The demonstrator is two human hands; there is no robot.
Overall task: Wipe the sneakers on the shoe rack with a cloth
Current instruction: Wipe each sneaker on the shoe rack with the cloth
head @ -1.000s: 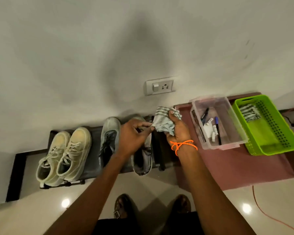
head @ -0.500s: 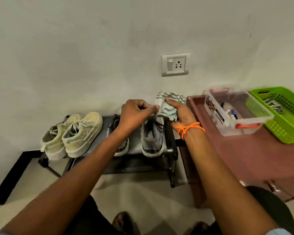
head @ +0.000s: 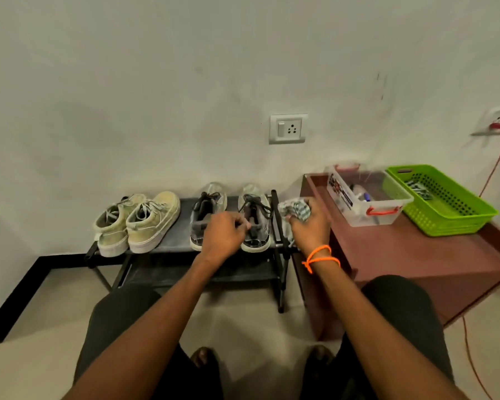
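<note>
Four sneakers (head: pixel 153 223) are lined on the rack (head: pixel 173 249), none yet wiped. Cloth (head: pixel 296 210) is bunched in the right hand (head: pixel 309 229); a grey sneaker (head: pixel 254 226) is gripped by the left hand (head: pixel 223 236).

Black shoe rack (head: pixel 173 249), top shelf: cream sneaker pair (head: pixel 136 222) left, grey pair (head: pixel 231 217) right. Maroon table (head: pixel 416 255) just right: clear box (head: pixel 364 197), green basket (head: pixel 442 200).
</note>
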